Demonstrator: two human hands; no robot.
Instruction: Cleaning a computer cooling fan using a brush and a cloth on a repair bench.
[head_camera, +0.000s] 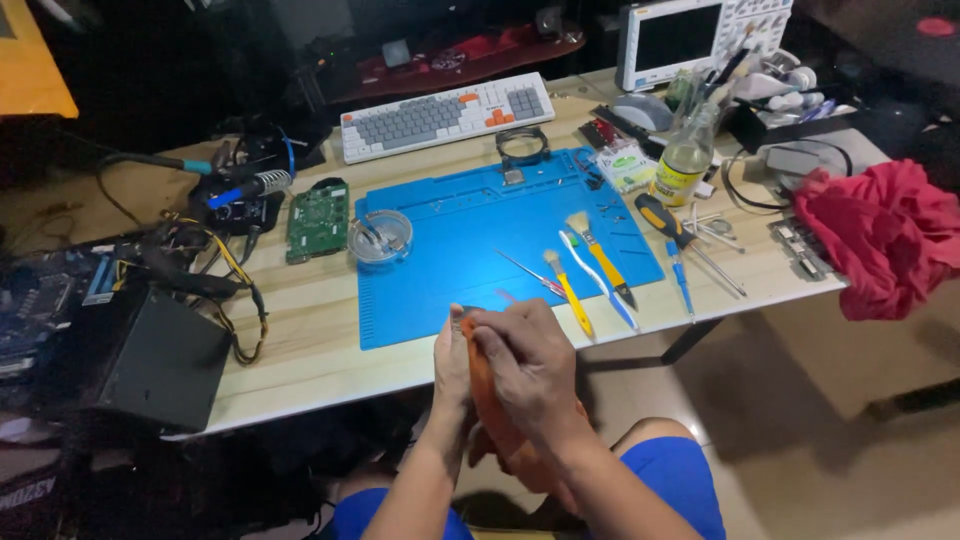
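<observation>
Nearest you, over your lap at the tabletop (300, 370) edge, both hands meet on an orange cloth (500, 420). Your left hand (452, 362) is closed around its upper end; your right hand (528, 365) is curled over it, fingers clenched on the fabric. Just beyond lies the blue mat (470, 240), bare in front of your hands. On its right: two yellow brushes (570, 290), a toothbrush (600, 280), a screwdriver (680, 235). A glass ashtray (381, 237) and green circuit board (318, 220) sit left. Farther back: keyboard (445, 115), oscilloscope (690, 35). A red cloth (880, 245) drapes the right corner.
</observation>
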